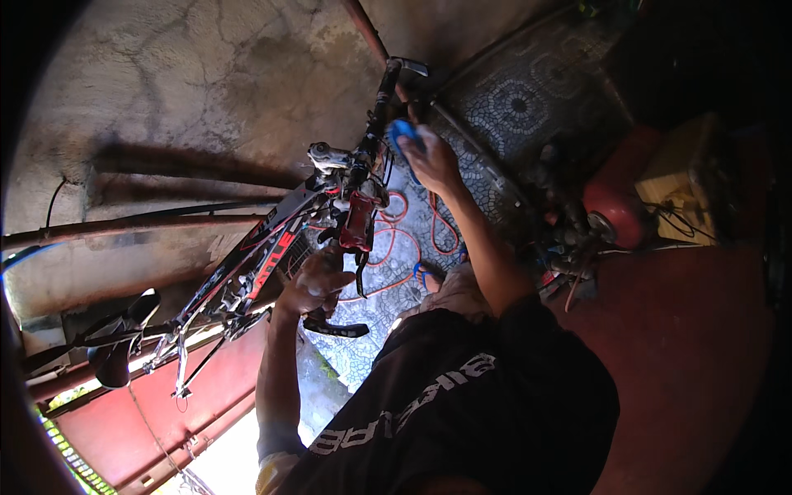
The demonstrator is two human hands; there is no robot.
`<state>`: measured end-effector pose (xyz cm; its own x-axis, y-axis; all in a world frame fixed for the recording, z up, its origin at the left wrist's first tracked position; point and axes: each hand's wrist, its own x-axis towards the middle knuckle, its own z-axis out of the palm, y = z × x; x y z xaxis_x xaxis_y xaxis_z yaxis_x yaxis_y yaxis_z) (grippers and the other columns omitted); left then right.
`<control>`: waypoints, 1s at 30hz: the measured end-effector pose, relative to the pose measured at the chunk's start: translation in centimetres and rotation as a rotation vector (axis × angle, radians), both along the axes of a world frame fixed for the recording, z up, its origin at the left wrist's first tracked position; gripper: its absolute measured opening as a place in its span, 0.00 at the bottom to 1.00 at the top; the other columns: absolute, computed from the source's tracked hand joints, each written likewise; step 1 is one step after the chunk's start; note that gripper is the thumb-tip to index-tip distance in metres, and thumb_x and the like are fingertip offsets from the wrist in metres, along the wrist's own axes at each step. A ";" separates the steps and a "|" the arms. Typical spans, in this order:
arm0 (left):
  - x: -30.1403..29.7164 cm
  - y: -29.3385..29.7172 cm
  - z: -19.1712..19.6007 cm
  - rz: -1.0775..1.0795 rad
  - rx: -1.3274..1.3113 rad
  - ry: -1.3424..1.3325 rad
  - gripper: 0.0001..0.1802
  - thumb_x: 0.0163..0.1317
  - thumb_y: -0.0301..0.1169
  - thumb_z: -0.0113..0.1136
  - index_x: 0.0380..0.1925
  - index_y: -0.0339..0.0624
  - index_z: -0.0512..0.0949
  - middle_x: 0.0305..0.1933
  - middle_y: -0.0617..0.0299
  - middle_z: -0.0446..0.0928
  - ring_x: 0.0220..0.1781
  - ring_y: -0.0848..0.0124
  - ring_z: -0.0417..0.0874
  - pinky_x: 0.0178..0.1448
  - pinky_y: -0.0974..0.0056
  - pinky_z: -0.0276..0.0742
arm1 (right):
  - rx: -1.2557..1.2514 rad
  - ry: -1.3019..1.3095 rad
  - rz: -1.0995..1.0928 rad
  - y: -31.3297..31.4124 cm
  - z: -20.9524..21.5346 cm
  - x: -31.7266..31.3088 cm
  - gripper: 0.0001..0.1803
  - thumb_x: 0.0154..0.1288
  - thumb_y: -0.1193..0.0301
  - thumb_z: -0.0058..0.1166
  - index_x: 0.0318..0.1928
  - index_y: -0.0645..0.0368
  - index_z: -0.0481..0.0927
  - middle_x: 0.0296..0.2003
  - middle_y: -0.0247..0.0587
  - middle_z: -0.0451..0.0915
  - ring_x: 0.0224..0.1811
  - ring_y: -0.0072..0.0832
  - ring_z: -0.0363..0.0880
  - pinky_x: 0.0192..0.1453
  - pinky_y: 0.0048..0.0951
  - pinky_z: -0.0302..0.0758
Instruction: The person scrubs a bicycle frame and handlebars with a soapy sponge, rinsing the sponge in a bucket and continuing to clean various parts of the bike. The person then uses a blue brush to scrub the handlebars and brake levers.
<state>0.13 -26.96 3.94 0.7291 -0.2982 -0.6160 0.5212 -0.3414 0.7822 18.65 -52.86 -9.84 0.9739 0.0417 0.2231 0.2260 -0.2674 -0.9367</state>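
A bicycle frame [268,260] in black, red and white hangs tilted in front of me; no wheels show on it. Its handlebar [363,161] runs from a bar end at the top down to another bar end [334,328] by my left wrist. My left hand [318,282] is closed around the lower side of the handlebar. In my right hand [432,163] is a blue sponge-like pad [402,132], held beside the upper side of the bar; whether it touches the bar I cannot tell. A red device or holder [357,223] sits on the handlebar between my hands.
A thin red hose [396,239] lies coiled on the patterned floor [487,124] near my sandalled foot [427,278]. To the right stand a red tank [619,198] and a yellowish box [681,177]. Pipes [148,227] run along the concrete wall at left.
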 end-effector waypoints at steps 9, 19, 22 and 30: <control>-1.2 0.0 -0.4 0.087 -0.159 -0.045 0.24 0.57 0.25 0.67 0.52 0.32 0.69 0.23 0.62 0.72 0.14 0.73 0.76 0.16 0.67 0.71 | -0.524 -0.327 0.244 -0.2 1.2 10.4 0.29 0.70 0.45 0.57 0.51 0.59 0.85 0.47 0.58 0.86 0.52 0.50 0.85 0.56 0.44 0.79; -1.4 -1.0 -1.5 0.102 -0.033 -0.034 0.27 0.59 0.26 0.65 0.59 0.35 0.69 0.20 0.66 0.72 0.17 0.74 0.76 0.20 0.67 0.71 | -0.785 -0.081 0.589 0.3 5.2 15.9 0.25 0.68 0.45 0.56 0.46 0.54 0.85 0.40 0.53 0.87 0.46 0.52 0.86 0.56 0.51 0.77; -0.9 -1.0 -1.0 0.120 0.096 0.032 0.28 0.57 0.27 0.68 0.58 0.37 0.74 0.32 0.63 0.76 0.31 0.73 0.78 0.35 0.64 0.76 | -0.698 -0.360 0.801 1.8 3.1 16.5 0.25 0.68 0.45 0.56 0.44 0.55 0.85 0.39 0.53 0.87 0.45 0.51 0.86 0.46 0.49 0.81; -0.7 -2.1 -1.3 0.141 0.222 -0.063 0.29 0.61 0.34 0.73 0.61 0.42 0.74 0.31 0.68 0.75 0.29 0.78 0.73 0.32 0.67 0.69 | -0.954 -0.237 1.065 5.9 4.4 23.0 0.20 0.59 0.54 0.63 0.37 0.61 0.86 0.36 0.54 0.86 0.41 0.51 0.86 0.44 0.48 0.78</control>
<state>-0.53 -29.02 2.62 0.7926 -0.0536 -0.6074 0.5287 -0.4357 0.7284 41.62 -46.95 -5.48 0.3313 0.9307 -0.1550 0.8335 -0.3657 -0.4141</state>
